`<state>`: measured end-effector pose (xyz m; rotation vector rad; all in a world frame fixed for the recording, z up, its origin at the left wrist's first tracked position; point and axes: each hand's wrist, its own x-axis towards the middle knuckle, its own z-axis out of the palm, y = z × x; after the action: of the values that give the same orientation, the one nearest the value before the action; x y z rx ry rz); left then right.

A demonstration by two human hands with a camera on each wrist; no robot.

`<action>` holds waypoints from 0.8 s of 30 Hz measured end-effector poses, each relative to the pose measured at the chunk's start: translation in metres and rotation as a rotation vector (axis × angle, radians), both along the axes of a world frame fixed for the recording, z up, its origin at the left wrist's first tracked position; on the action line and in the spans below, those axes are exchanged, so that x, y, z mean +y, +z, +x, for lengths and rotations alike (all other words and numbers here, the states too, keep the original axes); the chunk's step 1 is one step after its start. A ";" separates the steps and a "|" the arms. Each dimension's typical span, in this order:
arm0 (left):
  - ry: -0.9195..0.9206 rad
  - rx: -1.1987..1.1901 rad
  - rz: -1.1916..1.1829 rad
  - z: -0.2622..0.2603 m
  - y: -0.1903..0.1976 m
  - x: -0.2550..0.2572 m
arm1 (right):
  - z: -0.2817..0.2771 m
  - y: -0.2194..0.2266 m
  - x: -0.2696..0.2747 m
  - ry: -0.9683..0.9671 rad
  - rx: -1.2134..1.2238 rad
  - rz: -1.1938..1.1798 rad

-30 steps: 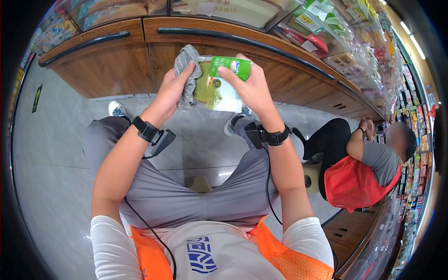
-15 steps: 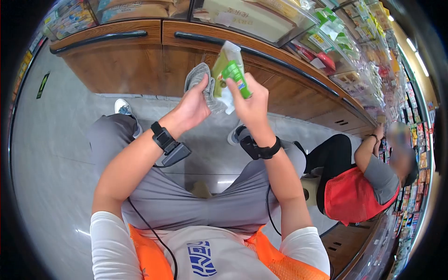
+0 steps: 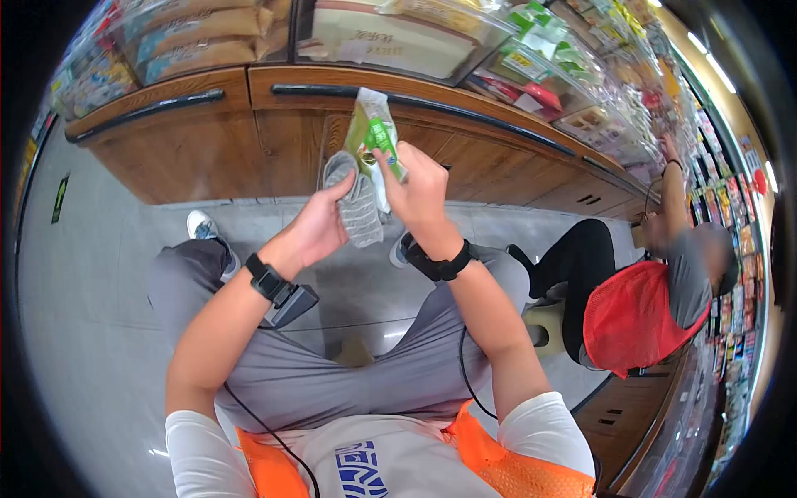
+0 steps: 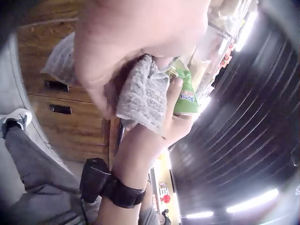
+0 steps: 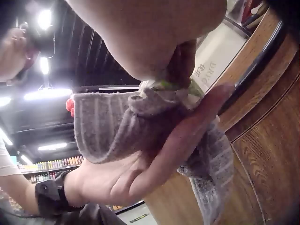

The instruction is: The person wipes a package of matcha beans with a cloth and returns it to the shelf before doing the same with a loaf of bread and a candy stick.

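Observation:
A green and white snack packet stands almost upright in front of the wooden cabinet, gripped by my right hand at its lower edge. My left hand holds a grey knitted cloth and presses it against the packet's left side. In the left wrist view the cloth lies between my palm and the green packet, with the right hand's fingers curled behind it. The right wrist view shows the cloth draped over my left hand, the packet's edge just above it.
A wooden cabinet with long dark handles stands ahead, with packaged goods behind glass above it. To my right a person in a red mesh vest sits on a low stool and reaches up to the shelves. Grey tiled floor lies left.
The packet has turned from lying flat to standing on edge and has moved slightly left. My left hand with the cloth has slid down along its side. The person at right has raised an arm to the shelves.

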<state>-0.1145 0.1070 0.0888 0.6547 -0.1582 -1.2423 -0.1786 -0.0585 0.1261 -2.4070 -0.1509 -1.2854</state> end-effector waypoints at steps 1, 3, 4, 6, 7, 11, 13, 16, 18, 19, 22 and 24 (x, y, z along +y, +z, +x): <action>-0.004 -0.005 -0.037 -0.002 -0.001 0.002 | 0.000 0.000 0.000 0.000 0.002 0.035; -0.012 -0.010 -0.110 -0.007 -0.001 0.002 | 0.001 0.000 -0.001 0.000 0.009 0.103; -0.055 -0.012 -0.146 -0.008 0.001 0.003 | 0.000 0.001 0.000 -0.001 0.011 0.164; -0.016 0.019 -0.148 -0.015 0.003 0.002 | -0.002 0.003 0.001 0.004 0.085 0.310; 0.007 0.036 -0.145 -0.017 0.004 0.003 | -0.004 0.003 0.003 0.012 0.123 0.388; -0.073 -0.143 -0.077 -0.009 0.010 0.000 | -0.018 0.027 -0.007 0.050 0.163 0.479; -0.094 -0.250 -0.094 -0.014 0.028 -0.005 | -0.028 0.055 -0.025 0.011 0.111 0.395; -0.052 -0.306 -0.091 -0.020 0.039 -0.013 | -0.051 0.106 -0.046 -0.032 0.027 0.229; -0.020 -0.313 -0.064 -0.022 0.049 -0.012 | -0.068 0.141 -0.062 -0.076 0.051 0.192; -0.028 -0.331 -0.073 -0.022 0.053 -0.013 | -0.074 0.160 -0.068 -0.120 -0.010 0.094; -0.028 -0.344 -0.100 -0.018 0.056 -0.012 | -0.082 0.218 -0.096 -0.201 -0.138 0.157; -0.029 -0.319 -0.132 -0.014 0.051 -0.014 | -0.076 0.261 -0.122 -0.238 -0.180 -0.004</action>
<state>-0.1283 0.0926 0.1397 0.7343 -0.5116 -1.1379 -0.2546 -0.1806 0.3870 -2.3651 0.0854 -1.6083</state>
